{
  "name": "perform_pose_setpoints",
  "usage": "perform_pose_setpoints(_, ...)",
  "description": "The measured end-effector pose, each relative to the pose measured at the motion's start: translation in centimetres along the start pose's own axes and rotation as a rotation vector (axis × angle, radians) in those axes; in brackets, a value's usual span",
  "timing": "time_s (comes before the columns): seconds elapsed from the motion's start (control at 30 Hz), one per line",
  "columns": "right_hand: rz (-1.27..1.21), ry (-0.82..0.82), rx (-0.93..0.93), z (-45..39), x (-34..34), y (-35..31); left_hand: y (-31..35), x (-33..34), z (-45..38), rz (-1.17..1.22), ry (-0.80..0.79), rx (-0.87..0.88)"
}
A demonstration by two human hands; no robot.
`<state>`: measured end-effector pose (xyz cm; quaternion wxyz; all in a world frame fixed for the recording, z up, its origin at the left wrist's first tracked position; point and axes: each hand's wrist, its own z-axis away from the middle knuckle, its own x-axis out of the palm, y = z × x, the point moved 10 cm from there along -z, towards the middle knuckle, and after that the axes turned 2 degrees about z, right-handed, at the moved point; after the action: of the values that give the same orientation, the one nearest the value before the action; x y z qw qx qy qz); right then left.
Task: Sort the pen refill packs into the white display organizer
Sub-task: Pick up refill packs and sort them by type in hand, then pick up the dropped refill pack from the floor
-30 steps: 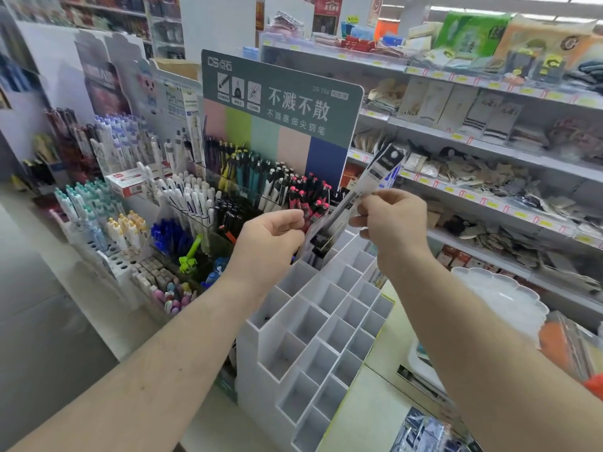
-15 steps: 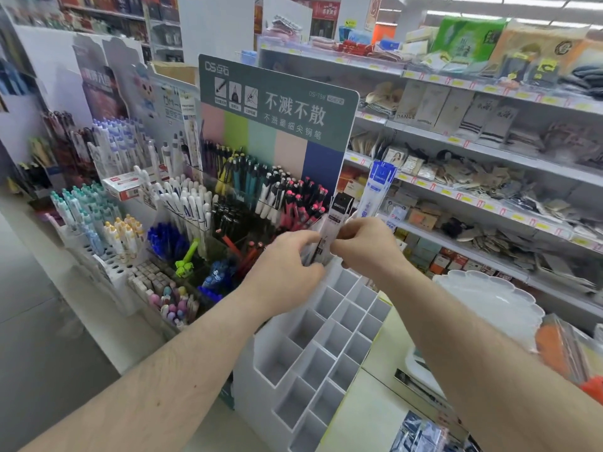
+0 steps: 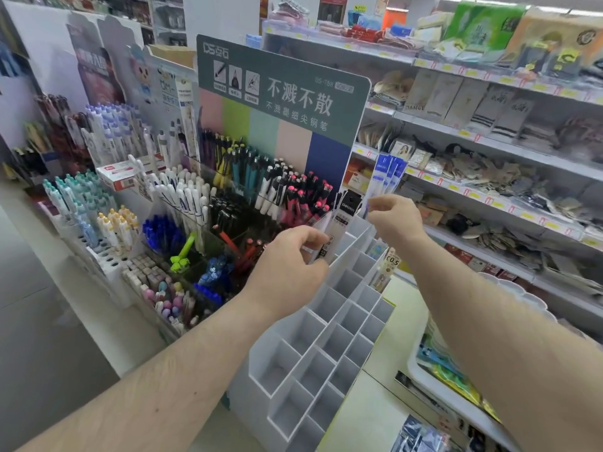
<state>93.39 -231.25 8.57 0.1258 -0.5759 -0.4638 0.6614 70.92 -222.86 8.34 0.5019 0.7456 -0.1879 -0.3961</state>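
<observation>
Standing upright in the white display organizer (image 3: 326, 334), a flat, glossy black-topped refill pack (image 3: 339, 223) is pinched by the left hand (image 3: 290, 259); blue-topped refill packs (image 3: 385, 177) are pinched by the right hand (image 3: 394, 216).

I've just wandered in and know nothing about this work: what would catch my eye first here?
Two bare hands meet above a white organizer of mostly bare slots. The left hand holds a black-topped refill pack at the back row, and the right hand pinches blue-topped packs. Behind stands a green sign over packed rows of pens.
</observation>
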Motion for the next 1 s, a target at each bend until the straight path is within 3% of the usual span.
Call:
perform_pose_setpoints(0.2,-0.090,0.158,-0.095,4.8,-1.3,-0.1,0.5,0.1,0.5,-0.044,-0.030,0.033)
perform_pose_setpoints(0.37,-0.191,0.201,-0.218,11.7,-0.9,-1.6,2.9,1.1,2.5,-0.328,-0.062,0.222)
perform_pose_setpoints(0.5,-0.187,0.119,-0.315,16.2,0.8,-2.2,3.3,2.1,5.2,-0.360,-0.079,0.268)
perform_pose_setpoints(0.77,-0.263,-0.099,-0.301,24.1,4.9,-0.4,1.3,1.5,14.2,-0.377,0.014,0.213)
perform_pose_setpoints(0.9,-0.240,-0.227,-0.347,29.4,7.6,0.8,-2.3,0.4,20.1,-0.351,0.021,0.096)
perform_pose_setpoints(1.0,0.011,-0.384,-0.456,32.8,11.4,1.3,-6.4,-0.2,23.8,-0.422,0.000,-0.053)
